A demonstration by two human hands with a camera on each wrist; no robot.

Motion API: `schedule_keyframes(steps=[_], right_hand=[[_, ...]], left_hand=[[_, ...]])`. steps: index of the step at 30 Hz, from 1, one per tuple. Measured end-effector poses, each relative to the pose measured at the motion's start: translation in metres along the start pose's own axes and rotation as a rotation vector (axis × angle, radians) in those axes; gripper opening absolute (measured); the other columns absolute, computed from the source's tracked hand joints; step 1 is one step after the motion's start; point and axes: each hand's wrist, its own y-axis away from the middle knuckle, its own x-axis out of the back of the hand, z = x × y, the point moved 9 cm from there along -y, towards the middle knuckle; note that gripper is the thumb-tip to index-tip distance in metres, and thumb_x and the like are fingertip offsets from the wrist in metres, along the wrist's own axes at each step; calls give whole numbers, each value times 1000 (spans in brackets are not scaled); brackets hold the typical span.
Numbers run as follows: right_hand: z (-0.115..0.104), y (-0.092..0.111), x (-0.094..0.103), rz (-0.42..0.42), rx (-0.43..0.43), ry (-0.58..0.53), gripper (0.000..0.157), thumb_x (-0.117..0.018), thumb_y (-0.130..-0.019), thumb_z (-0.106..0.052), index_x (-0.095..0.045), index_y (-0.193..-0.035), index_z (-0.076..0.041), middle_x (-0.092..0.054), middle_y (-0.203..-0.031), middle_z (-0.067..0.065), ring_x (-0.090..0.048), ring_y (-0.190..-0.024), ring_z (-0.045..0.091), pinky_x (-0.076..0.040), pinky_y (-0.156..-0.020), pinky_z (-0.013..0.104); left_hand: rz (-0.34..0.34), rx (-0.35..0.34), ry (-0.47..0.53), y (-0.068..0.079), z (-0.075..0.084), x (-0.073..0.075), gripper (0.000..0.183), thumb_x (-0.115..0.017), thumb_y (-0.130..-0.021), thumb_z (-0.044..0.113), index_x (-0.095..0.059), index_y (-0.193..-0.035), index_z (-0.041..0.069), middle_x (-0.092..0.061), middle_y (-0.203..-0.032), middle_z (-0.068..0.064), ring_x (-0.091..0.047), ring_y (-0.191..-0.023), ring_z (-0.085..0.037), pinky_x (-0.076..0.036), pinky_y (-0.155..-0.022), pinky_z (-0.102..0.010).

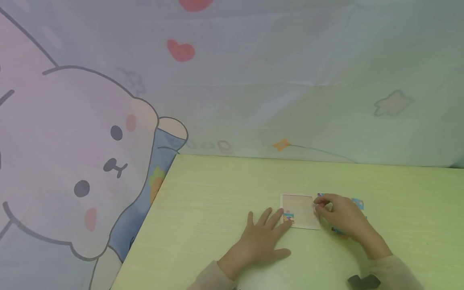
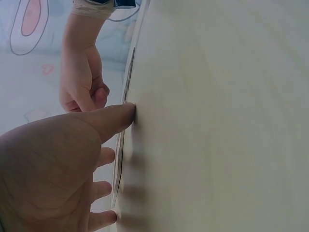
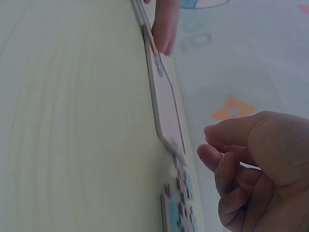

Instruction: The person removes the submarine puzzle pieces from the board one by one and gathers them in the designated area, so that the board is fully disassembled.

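Observation:
A shallow square puzzle tray (image 1: 302, 207) lies on the table in the head view. A small colourful puzzle piece (image 1: 288, 216) sits inside at its lower left. My left hand (image 1: 262, 239) is spread, with fingertips touching the tray's left edge and the area by that piece. Over the tray's right edge is my right hand (image 1: 342, 215), thumb and fingers curled, tips close together. In the right wrist view nothing shows between its fingertips (image 3: 210, 155). Several loose puzzle pieces (image 3: 186, 212) lie beside the tray, partly hidden by the right hand in the head view.
The pale green table (image 1: 203, 193) extends to both sides of the tray. Behind it hangs a printed cloth (image 1: 253, 88) with hearts and a large bear. A dark object (image 1: 363, 281) shows at the right sleeve, near the bottom of the head view.

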Motion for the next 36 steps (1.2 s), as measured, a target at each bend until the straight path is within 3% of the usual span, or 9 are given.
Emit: schedule_keyframes(steps=[5,12,20,28,36], right_hand=[[-16,-8,-13,-23,32,22,17,-70,-99,-24,-75,-112,-14,-69,-97,-9,-56,-77,11,-47,-70,33],[-34,-17,-33,-77,67,-22,22,-76,-94,-23,-75,-113,-12,-69,-97,-8,-60,-85,12,-50,-78,39],[-40,-23,-52,-128,39,31,32,-80,-90,-43,-74,-111,-19,-68,-105,-5,-62,-98,16,-52,-85,45],[-41,-28,-59,-116,42,58,29,-82,-89,-37,-73,-107,-15,-61,-94,-3,-55,-84,15,-48,-74,38],[-42,-29,-61,-145,28,19,28,-82,-89,-33,-70,-104,-13,-58,-91,-1,-53,-80,16,-47,-73,38]], left_hand=[[8,-14,-2,2,1,0,74,-42,-99,73,-23,-165,43,-14,-174,4,-21,-156,-30,-31,-109,-73],[-12,-24,-1,5,2,2,72,-42,-101,72,-25,-164,43,-14,-174,2,-21,-156,-32,-32,-109,-73],[-31,-22,10,5,2,2,71,-41,-101,70,-23,-165,43,-14,-173,3,-19,-157,-31,-31,-109,-74],[-37,-17,-21,2,2,-3,71,-39,-100,74,-23,-164,45,-14,-173,3,-19,-157,-31,-32,-109,-73],[-40,-14,-16,2,2,-5,71,-38,-100,74,-23,-164,47,-13,-174,3,-18,-157,-31,-31,-109,-73]])
